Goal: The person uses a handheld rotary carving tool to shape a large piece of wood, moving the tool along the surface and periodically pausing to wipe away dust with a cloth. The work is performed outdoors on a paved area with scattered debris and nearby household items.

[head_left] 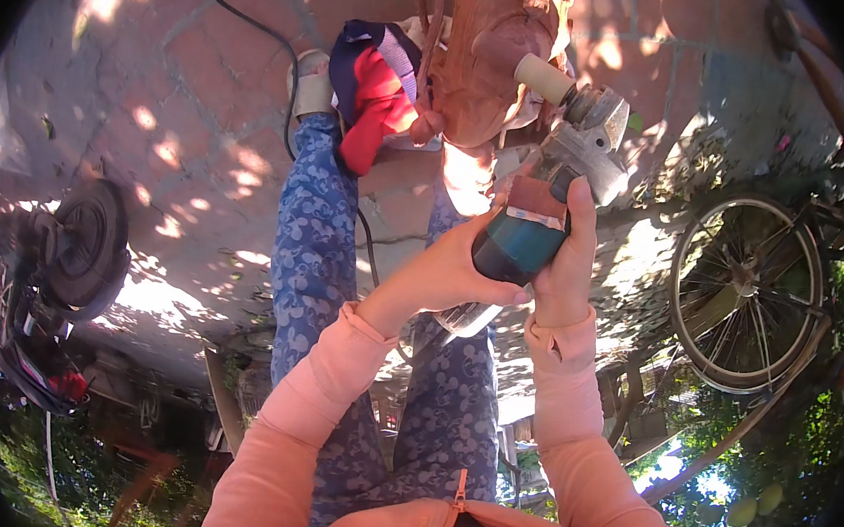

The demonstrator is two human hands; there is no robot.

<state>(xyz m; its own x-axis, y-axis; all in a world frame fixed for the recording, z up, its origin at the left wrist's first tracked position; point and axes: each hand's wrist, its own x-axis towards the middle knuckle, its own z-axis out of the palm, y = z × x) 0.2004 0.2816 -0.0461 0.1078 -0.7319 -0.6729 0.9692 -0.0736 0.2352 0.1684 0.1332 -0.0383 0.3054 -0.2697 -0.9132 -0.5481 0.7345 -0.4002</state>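
Both hands grip an angle grinder (519, 244) with a teal and dark body and a grey metal head. My left hand (441, 270) wraps round the rear of the body from the left, thumb across it. My right hand (573, 257) clasps the right side, its thumb pointing up toward the head. A pale cylindrical attachment (544, 77) sticks out from the head to the left. Its end meets a reddish-brown carved piece of wood (490, 64) standing in front of me, though whether it presses there I cannot tell.
Red cloth (381, 104) and navy cloth (351, 46) lie left of the wood, near my foot. A black cord (276, 35) runs over the brick-paved floor (207, 84) beside my left leg. A bicycle wheel (747, 282) stands at right, a vehicle's tyre (90, 250) at left.
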